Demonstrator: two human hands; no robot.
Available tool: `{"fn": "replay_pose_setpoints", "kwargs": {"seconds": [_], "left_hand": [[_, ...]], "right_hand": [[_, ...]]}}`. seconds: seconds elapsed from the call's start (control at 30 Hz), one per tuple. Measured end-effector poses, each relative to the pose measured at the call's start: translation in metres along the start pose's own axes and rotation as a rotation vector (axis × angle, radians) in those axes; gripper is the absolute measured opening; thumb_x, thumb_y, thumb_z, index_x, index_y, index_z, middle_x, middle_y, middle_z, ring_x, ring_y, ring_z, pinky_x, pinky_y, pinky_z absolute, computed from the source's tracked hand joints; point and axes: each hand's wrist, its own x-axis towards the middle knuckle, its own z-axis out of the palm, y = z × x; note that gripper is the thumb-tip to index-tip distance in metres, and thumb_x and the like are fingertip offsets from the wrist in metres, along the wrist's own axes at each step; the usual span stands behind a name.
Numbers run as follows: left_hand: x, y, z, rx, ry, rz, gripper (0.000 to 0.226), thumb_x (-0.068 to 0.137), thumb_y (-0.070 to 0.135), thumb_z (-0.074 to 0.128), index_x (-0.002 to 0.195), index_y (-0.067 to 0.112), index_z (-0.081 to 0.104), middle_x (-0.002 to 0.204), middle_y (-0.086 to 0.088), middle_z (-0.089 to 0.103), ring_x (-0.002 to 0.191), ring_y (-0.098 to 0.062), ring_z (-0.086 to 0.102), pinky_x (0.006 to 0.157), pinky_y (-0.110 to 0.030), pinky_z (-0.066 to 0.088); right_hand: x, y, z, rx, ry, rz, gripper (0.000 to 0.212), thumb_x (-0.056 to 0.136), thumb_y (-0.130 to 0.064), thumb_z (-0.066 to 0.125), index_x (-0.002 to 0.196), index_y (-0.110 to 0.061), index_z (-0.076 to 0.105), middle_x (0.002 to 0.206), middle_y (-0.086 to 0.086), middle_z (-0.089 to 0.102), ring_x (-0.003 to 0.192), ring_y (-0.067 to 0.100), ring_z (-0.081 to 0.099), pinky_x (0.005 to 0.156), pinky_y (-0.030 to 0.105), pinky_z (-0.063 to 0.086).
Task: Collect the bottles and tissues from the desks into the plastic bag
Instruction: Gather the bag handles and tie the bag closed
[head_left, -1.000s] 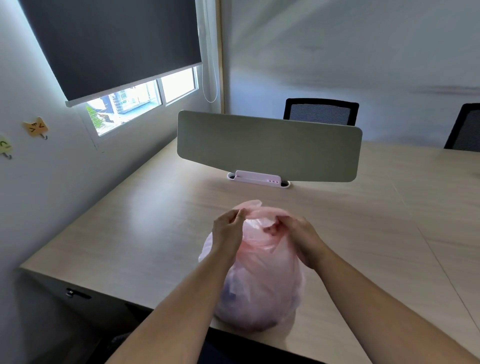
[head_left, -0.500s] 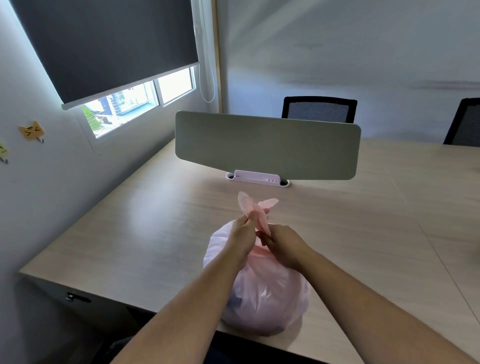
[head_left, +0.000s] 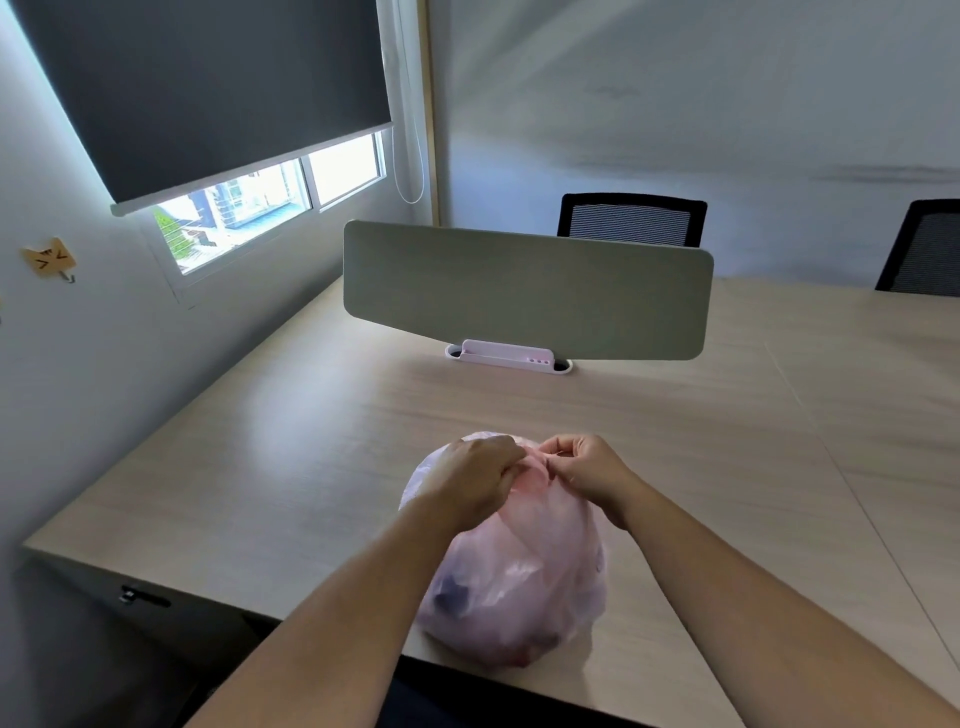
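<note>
Now both hands meet at the bag's top: left hand (head_left: 475, 480) and right hand (head_left: 587, 467) each pinch gathered plastic with curled fingers. Bag (head_left: 524, 582) sits full on the desk's (head_left: 311, 441) near edge, directly beneath them, neck pointing up.

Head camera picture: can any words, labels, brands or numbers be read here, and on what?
No readable text anywhere.
The cat-shaped wall hook carries only a drawn face, no letters.
The plastic bag shows no legible print.
</note>
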Motion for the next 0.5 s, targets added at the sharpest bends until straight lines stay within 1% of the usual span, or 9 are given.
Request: {"fn": "replay_pose_setpoints", "kwargs": {"seconds": [0.03,0.1,0.13,0.23,0.27,0.33,0.4,0.43,0.5], "left_hand": [[-0.002,0.000,0.003,0.078,0.008,0.012,0.022,0.093,0.028,0.041,0.098,0.021,0.061,0.100,0.003,0.062,0.093,-0.023,0.058,0.080,-0.037,0.044],[-0.005,0.001,0.009,0.191,0.007,-0.009,0.029,0.095,0.029,0.038,0.118,0.027,0.056,0.112,0.006,0.058,0.103,-0.020,0.056,0.086,-0.037,0.043],[-0.005,0.002,0.011,0.239,0.012,-0.032,0.031,0.096,0.027,0.038,0.124,0.029,0.052,0.116,0.007,0.056,0.105,-0.020,0.056,0.086,-0.037,0.042],[-0.004,0.005,0.017,0.334,0.054,-0.093,0.036,0.093,0.018,0.042,0.128,0.027,0.047,0.121,0.007,0.051,0.105,-0.023,0.057,0.084,-0.038,0.040],[-0.005,0.007,0.019,0.340,0.062,-0.109,0.039,0.092,0.016,0.043,0.129,0.027,0.046,0.123,0.007,0.050,0.104,-0.024,0.058,0.084,-0.038,0.040],[-0.005,0.010,0.021,0.343,0.074,-0.130,0.043,0.092,0.016,0.041,0.134,0.027,0.044,0.127,0.006,0.048,0.101,-0.025,0.058,0.082,-0.037,0.039],[-0.005,0.011,0.023,0.362,0.091,-0.139,0.049,0.094,0.019,0.037,0.142,0.028,0.034,0.131,0.006,0.047,0.099,-0.026,0.059,0.082,-0.038,0.039],[-0.005,0.011,0.023,0.372,0.095,-0.140,0.051,0.095,0.020,0.035,0.145,0.028,0.029,0.133,0.006,0.046,0.100,-0.027,0.059,0.082,-0.038,0.039],[-0.004,0.010,0.023,0.387,0.090,-0.129,0.052,0.096,0.022,0.034,0.146,0.028,0.026,0.136,0.007,0.045,0.100,-0.026,0.059,0.082,-0.038,0.040]], "right_hand": [[0.000,0.000,-0.001,0.034,-0.004,0.007,0.008,0.085,-0.007,0.062,0.082,-0.010,0.068,0.074,0.005,0.066,0.064,0.012,0.058,0.060,0.020,0.050],[0.001,0.000,-0.003,0.090,-0.002,0.010,0.013,0.083,-0.003,0.058,0.086,-0.012,0.067,0.079,0.007,0.066,0.072,0.015,0.059,0.069,0.025,0.049],[0.002,0.000,-0.003,0.118,0.009,0.012,0.015,0.082,-0.003,0.056,0.086,-0.012,0.067,0.080,0.006,0.066,0.074,0.016,0.058,0.071,0.027,0.048],[0.003,0.000,-0.002,0.154,0.068,0.030,0.025,0.085,-0.008,0.045,0.091,-0.012,0.069,0.083,0.008,0.066,0.078,0.019,0.057,0.073,0.029,0.046],[0.002,0.000,-0.003,0.109,0.084,0.028,0.026,0.087,-0.009,0.044,0.093,-0.014,0.069,0.085,0.010,0.065,0.079,0.019,0.056,0.075,0.030,0.045],[0.002,0.002,-0.001,-0.029,0.097,-0.002,0.024,0.092,-0.012,0.046,0.099,-0.017,0.068,0.091,0.012,0.068,0.080,0.017,0.057,0.076,0.030,0.046],[0.001,0.002,0.002,-0.079,0.087,-0.036,0.023,0.095,-0.016,0.048,0.106,-0.014,0.068,0.100,0.013,0.071,0.082,0.015,0.059,0.077,0.027,0.048],[0.002,0.001,0.004,-0.074,0.073,-0.037,0.025,0.096,-0.018,0.047,0.107,-0.012,0.069,0.101,0.014,0.071,0.082,0.015,0.058,0.075,0.027,0.048],[0.002,-0.002,0.005,-0.075,0.022,-0.002,0.032,0.098,-0.024,0.044,0.099,-0.007,0.071,0.092,0.014,0.069,0.078,0.018,0.054,0.072,0.028,0.045]]}}
